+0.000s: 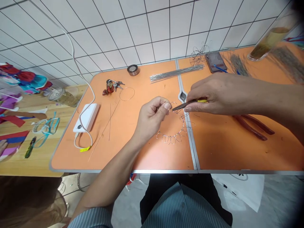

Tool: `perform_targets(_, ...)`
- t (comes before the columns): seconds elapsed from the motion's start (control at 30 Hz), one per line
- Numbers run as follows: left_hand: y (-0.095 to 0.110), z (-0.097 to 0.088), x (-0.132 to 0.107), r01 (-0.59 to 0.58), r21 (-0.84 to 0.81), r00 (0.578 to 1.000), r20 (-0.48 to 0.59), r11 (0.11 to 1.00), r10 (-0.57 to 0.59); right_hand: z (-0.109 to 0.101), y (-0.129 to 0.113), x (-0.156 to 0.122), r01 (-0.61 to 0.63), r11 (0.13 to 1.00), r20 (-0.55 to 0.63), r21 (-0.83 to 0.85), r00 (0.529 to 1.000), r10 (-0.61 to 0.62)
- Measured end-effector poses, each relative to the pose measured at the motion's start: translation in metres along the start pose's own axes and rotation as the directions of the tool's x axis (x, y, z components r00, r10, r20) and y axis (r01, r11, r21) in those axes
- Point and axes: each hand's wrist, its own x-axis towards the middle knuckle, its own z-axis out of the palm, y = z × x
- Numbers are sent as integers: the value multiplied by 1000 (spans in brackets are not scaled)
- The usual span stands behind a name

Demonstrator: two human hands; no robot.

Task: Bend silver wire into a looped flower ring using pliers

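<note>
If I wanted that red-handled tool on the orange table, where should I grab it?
Probably by both red handles, coming from the right on the person's side of the table. They lie uncovered and slightly spread, free ends pointing right and toward the person, while the right arm hides the tool's other end.

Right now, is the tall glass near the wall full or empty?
Partly full: the glass holds brownish liquid, with a clear stretch above it.
</note>
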Motion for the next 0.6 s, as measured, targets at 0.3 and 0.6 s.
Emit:
perform_targets(0.3,1,-1,-1,-51,68,999,-1,996,52,-5,-25,9,273,888,383,-370,916,-122)
perform_targets(0.6,-1,-3,0,-98,141,995,17,985,97,-9,-33,8,412,744,460,-527,874,-158)
